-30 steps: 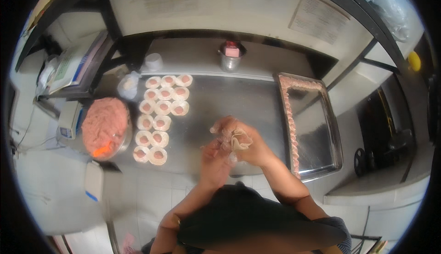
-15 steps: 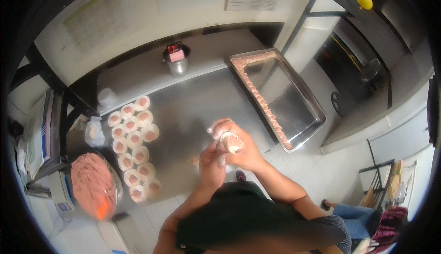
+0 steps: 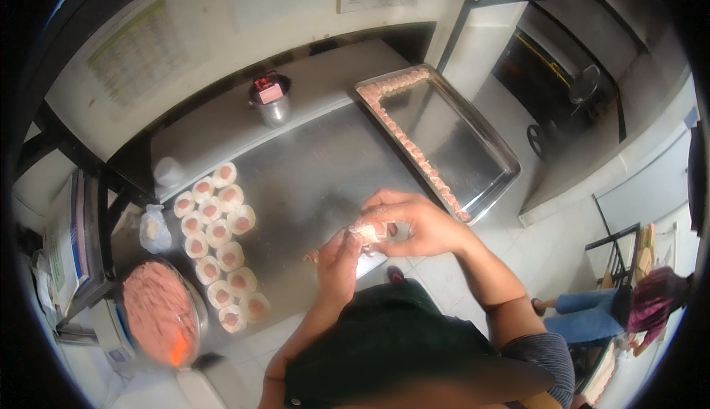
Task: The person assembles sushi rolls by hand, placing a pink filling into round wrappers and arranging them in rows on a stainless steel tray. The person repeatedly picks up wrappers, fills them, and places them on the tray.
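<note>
Over the front edge of the steel table, both my hands are closed around one small dumpling (image 3: 372,233) with pale dough and pink filling. My left hand (image 3: 338,265) pinches it from the left with its fingertips. My right hand (image 3: 418,224) curls around its right side, thumb below and fingers above. To the left lie several round dough wrappers (image 3: 240,220) in columns, each with a dab of pink filling. A large bowl of pink minced filling (image 3: 157,309) stands at the near left. Crumbs of filling (image 3: 311,256) lie on the table beside my left hand.
A steel tray (image 3: 484,146) at the right holds dumplings lined along its far and left sides. At the back stands a metal pot (image 3: 276,113) with a pink-and-red box on top. A plastic bag (image 3: 154,230) lies left of the wrappers. Another person (image 3: 651,298) is at the far right.
My right hand has opened out from its tight wrap, turned, and shifted slightly right around the dumpling. The left still pinches it. The whole view has shifted a little, and the other person has moved.
</note>
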Demonstrator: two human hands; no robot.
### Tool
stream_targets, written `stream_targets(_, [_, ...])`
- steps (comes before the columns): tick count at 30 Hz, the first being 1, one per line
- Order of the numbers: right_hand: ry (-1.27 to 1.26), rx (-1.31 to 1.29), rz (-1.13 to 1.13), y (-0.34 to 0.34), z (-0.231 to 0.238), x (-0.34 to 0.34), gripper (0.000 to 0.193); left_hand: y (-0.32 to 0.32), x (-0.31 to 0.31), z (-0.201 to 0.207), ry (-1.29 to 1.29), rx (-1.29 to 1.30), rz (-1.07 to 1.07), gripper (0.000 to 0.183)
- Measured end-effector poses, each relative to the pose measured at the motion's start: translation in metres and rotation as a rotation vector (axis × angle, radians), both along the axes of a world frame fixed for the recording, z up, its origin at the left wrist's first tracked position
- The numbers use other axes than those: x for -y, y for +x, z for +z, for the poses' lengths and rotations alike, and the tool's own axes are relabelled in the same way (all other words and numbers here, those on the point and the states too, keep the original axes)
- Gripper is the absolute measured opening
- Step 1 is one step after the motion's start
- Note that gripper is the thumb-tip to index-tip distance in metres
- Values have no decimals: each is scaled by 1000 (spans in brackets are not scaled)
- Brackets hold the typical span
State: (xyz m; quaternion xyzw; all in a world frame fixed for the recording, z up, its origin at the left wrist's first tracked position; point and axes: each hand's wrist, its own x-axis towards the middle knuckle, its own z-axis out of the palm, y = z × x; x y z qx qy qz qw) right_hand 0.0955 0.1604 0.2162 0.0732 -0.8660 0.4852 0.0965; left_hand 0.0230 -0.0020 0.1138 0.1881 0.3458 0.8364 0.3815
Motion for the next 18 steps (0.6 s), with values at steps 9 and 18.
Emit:
stream_targets(9, [119,268,-77,3,-24,9,38,-18,-44,-10,151,773,-276,71])
stream_targets(18, [204,121,35,22,-30,-44,42,-6,-95,-26,159,789,-527,69])
